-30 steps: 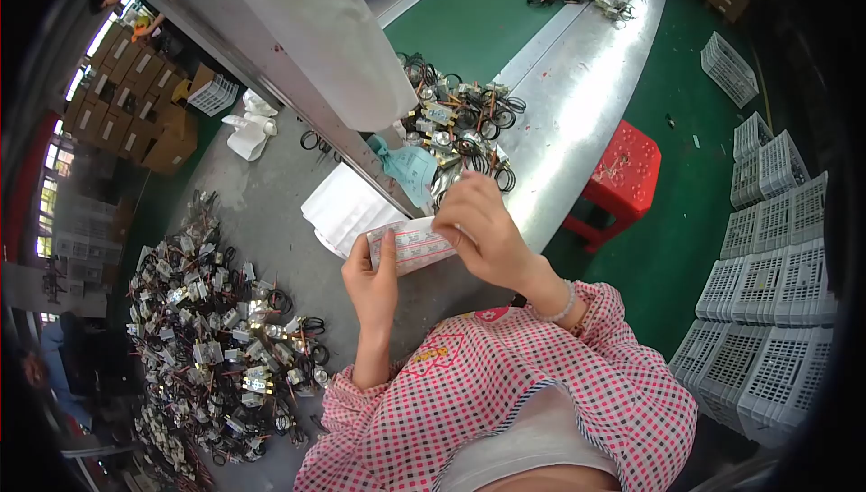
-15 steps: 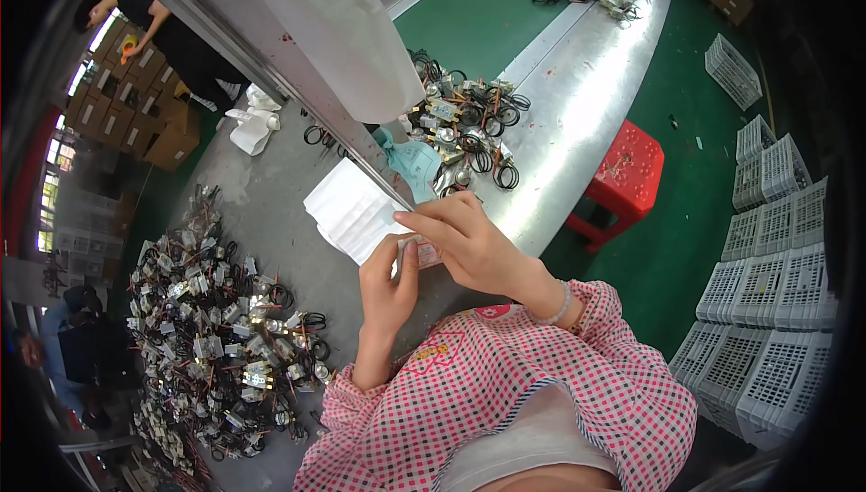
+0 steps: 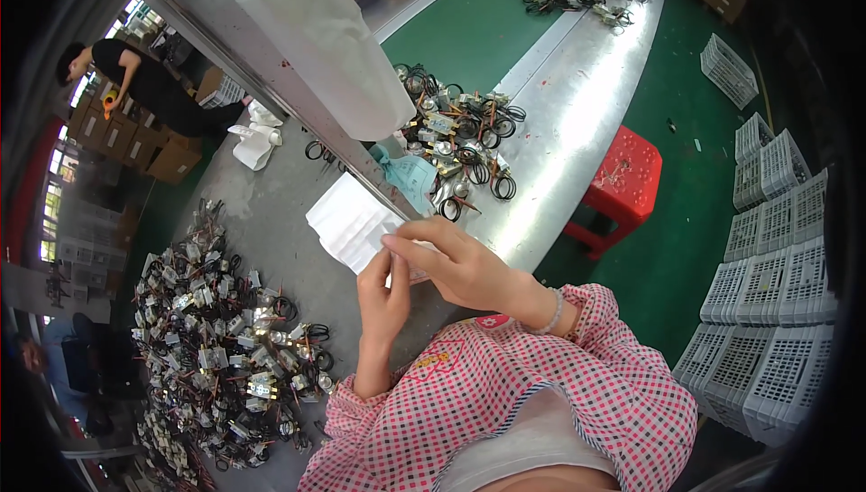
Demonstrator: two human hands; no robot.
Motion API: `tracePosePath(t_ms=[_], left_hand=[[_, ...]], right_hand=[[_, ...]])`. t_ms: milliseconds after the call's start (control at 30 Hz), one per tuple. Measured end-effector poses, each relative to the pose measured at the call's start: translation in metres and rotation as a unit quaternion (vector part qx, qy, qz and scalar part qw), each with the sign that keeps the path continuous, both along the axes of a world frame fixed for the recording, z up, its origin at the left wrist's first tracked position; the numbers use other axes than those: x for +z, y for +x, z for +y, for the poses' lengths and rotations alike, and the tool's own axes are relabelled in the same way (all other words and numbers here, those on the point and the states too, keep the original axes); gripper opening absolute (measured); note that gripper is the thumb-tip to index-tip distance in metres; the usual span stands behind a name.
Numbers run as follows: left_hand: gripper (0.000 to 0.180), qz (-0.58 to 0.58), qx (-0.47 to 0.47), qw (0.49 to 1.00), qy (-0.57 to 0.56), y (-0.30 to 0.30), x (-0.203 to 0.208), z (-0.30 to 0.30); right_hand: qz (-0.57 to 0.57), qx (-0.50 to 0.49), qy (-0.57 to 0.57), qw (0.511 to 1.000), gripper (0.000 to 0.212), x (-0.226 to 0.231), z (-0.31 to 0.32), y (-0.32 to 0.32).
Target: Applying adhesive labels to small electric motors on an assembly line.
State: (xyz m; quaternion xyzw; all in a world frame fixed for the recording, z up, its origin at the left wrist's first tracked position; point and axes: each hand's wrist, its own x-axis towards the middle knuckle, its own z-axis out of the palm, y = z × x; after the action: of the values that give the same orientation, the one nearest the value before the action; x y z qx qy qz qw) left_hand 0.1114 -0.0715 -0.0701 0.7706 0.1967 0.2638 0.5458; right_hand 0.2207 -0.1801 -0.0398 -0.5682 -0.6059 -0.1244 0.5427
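Grey tabletop (image 3: 271, 221) gave room left of the middle, up to a heap of wired parts (image 3: 216, 357). A metal bar (image 3: 316, 128) slanted close to the right hand (image 3: 465, 266). In the middle, its fingers and the left hand's (image 3: 382, 303) pinched white paper (image 3: 418, 275) with red marks, mostly hidden.

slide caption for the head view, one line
Left hand and right hand together at a printed sheet, near white paper and a heap of wired parts.

There's a red stool (image 3: 624, 165) on the green floor (image 3: 681, 158), grey crates (image 3: 767, 298) stacked to its right, cardboard boxes (image 3: 117, 137) far left.
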Motion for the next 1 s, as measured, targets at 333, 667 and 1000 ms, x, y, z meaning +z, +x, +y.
tracePosePath(t_ms=[333,667,1000], left_hand=[[0.018,-0.003,-0.030,1.000,-0.001,-0.006,0.013,-0.004],[0.019,0.001,-0.030,0.994,-0.109,-0.014,0.012,0.000],[0.026,-0.032,0.015,0.988,-0.152,-0.017,0.007,0.001]], right_hand=[[0.048,0.064,-0.052,0.995,0.056,0.001,0.009,-0.008],[0.025,0.006,0.007,1.000,0.046,-0.012,0.016,-0.012],[-0.059,0.044,0.010,0.997,0.046,-0.026,0.027,-0.007]])
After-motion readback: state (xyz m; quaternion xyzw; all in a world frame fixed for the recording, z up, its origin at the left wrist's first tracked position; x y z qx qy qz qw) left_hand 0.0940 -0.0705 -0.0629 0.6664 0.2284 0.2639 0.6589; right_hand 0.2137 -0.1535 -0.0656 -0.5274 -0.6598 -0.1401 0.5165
